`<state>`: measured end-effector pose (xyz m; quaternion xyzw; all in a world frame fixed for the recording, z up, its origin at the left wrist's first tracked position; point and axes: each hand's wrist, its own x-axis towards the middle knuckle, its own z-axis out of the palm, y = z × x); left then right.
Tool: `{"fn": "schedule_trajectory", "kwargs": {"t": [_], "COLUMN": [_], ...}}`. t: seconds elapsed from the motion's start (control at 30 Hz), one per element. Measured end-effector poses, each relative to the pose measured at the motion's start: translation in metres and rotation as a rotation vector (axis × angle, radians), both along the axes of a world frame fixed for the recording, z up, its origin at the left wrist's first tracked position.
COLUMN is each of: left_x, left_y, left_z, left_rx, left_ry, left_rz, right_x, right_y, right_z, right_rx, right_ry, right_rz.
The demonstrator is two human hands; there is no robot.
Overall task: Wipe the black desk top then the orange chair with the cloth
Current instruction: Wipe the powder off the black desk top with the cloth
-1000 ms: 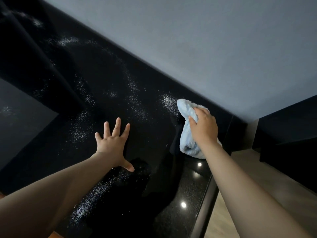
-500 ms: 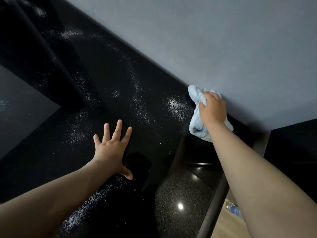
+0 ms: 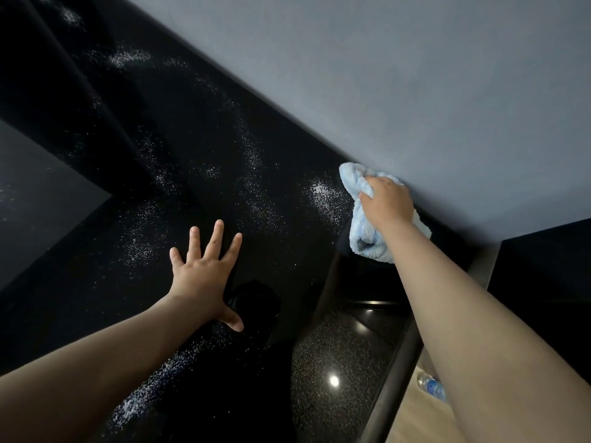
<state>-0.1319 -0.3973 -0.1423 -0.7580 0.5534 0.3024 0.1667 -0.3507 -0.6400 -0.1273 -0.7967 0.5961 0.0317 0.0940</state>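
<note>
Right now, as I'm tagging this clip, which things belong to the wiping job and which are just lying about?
Job: blue cloth, right hand gripping it, black desk top, white dust, left hand flat on the desk top.
Lying about: plastic bottle on the floor, grey wall.
</note>
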Motion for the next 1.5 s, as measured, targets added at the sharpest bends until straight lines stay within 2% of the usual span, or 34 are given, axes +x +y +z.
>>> {"fn": "schedule_trajectory", "kwargs": {"t": [1.5], "left_x": [-0.003], "left_y": [0.002], "left_z": [0.014], "left_rx": [-0.004], "left_ry": [-0.011], "left_rz": [-0.032], "right_x": [0.009], "right_y": [0.184], "right_z": [-0.008], "right_rx": [0.035], "right_ry": [-0.008], "right_rz": [-0.005]}}
